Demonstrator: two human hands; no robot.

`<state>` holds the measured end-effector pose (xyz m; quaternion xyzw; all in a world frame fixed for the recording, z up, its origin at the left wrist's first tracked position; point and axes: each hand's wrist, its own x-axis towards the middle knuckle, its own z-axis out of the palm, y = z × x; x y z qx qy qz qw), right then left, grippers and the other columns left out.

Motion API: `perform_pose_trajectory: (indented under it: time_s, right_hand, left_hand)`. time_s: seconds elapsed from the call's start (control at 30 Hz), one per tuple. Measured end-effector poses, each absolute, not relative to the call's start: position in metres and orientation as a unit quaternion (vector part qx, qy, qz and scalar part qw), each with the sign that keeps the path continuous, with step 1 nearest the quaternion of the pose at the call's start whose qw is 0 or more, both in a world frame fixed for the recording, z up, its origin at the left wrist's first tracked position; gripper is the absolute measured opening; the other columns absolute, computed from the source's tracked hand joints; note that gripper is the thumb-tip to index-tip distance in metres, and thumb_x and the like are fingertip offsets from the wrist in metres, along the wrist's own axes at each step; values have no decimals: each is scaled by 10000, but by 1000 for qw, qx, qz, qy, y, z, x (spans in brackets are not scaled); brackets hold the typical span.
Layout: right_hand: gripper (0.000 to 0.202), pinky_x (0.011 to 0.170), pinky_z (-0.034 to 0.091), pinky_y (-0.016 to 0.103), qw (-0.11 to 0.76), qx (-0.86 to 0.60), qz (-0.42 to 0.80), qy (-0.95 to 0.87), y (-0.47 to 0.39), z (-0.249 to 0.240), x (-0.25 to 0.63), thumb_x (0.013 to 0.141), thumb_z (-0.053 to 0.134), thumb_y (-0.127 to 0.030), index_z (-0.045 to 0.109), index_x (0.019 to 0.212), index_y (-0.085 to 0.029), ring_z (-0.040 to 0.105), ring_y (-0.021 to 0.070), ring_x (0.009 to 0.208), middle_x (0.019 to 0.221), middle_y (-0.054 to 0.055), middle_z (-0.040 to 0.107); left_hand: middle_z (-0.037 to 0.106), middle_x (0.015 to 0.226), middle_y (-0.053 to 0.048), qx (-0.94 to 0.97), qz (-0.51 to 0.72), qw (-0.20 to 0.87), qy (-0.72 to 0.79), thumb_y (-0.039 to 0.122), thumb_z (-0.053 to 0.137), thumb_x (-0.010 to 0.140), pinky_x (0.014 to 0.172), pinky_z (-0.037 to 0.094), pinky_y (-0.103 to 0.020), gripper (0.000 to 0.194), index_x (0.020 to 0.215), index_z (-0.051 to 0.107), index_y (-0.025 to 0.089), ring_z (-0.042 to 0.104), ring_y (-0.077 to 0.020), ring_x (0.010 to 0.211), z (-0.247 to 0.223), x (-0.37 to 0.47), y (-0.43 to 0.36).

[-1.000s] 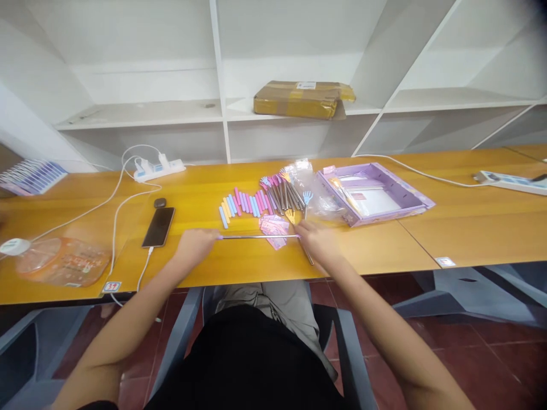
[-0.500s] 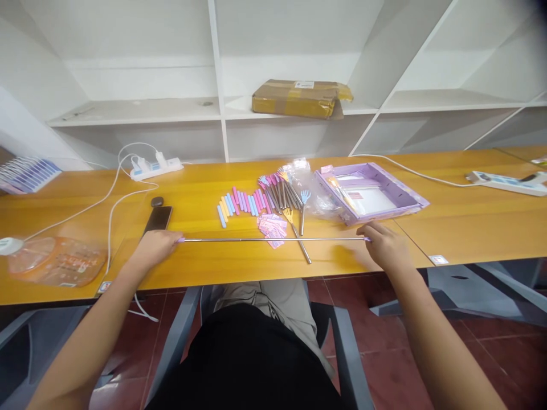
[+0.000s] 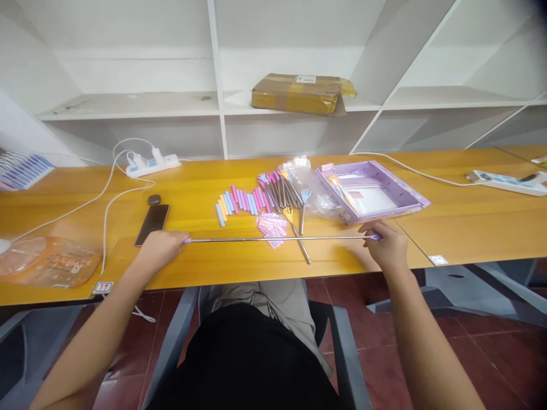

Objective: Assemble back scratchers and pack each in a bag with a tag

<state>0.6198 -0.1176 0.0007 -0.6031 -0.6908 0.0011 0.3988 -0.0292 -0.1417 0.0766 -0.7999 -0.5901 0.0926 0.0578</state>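
Observation:
A thin metal telescopic back scratcher (image 3: 256, 239), drawn out long, lies level between my hands above the table's front part. My left hand (image 3: 164, 249) is closed around its left end, where a bit of purple shows. Around the purple right end my right hand (image 3: 388, 244) is closed too. Behind the rod lie a yellow-headed back scratcher (image 3: 294, 228), a blue-headed one (image 3: 303, 208), and a pile of more scratchers (image 3: 280, 188) with pink, blue and yellow heads. Pastel handle sleeves (image 3: 241, 200) sit in a row beside pink printed cards (image 3: 272, 228).
A purple tray (image 3: 404, 204) with packed scratchers stands right of clear plastic bags (image 3: 314, 193). Left are a phone (image 3: 152, 222), a small dark object (image 3: 154, 199), an orange bottle (image 3: 64, 263) and a power strip (image 3: 154, 166). A taped carton (image 3: 299, 94) rests on the shelf.
Both hands and the extended back scratcher have shifted slightly to the right. More of the purple right end shows at my right hand. Things on the table keep their places.

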Motion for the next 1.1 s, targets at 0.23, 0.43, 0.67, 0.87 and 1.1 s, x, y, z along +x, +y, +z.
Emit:
perform_pose_trajectory:
  time_s: [0.23, 0.43, 0.67, 0.87, 1.1]
  right_hand:
    - [210, 833, 572, 387, 409, -486, 25, -772, -103, 28, 486, 767, 585, -67, 671, 851, -239, 724, 274, 943, 965, 89, 760]
    - [330, 882, 538, 353, 412, -462, 17, -785, -105, 29, 377, 827, 468, 23, 677, 887, -225, 687, 249, 962, 952, 92, 724]
    - [387, 1076, 538, 445, 293, -327, 136, -888, -47, 64, 444, 1044, 543, -275, 666, 1410, -251, 651, 296, 1273, 1374, 129, 692]
    - [423, 1077, 481, 515, 218, -701, -16, -679, 38, 49, 498, 1046, 534, -328, 702, 1318, -52, 643, 393, 1201, 1324, 304, 674]
    - [458, 1025, 467, 492, 148, -749, -99, -639, 57, 3, 517, 1010, 581, -362, 679, 1291, -14, 610, 396, 1152, 1195, 308, 703]
  left_hand:
    - [799, 939, -179, -834, 72, -19, -546, 302, 416, 1139, 766, 538, -367, 382, 1129, 771, 160, 792, -319, 880, 89, 92, -142]
    - [797, 973, -184, -840, 23, -69, -537, 231, 388, 1122, 764, 553, -387, 373, 1138, 750, 143, 784, -312, 871, 69, 148, -127]
    - [743, 926, -97, -826, -75, -195, -523, 360, 576, 1082, 759, 495, -338, 221, 977, 657, 183, 706, -248, 834, 60, 130, -88]
    - [613, 833, 0, -722, -279, -332, -539, 381, 406, 1135, 677, 444, -284, 256, 1093, 585, 202, 560, -159, 696, 34, 119, -57]
    - [534, 915, 57, -585, -450, -451, -502, 377, 470, 1142, 508, 338, -198, 362, 1469, 339, 299, 375, -57, 517, 12, 103, -54]
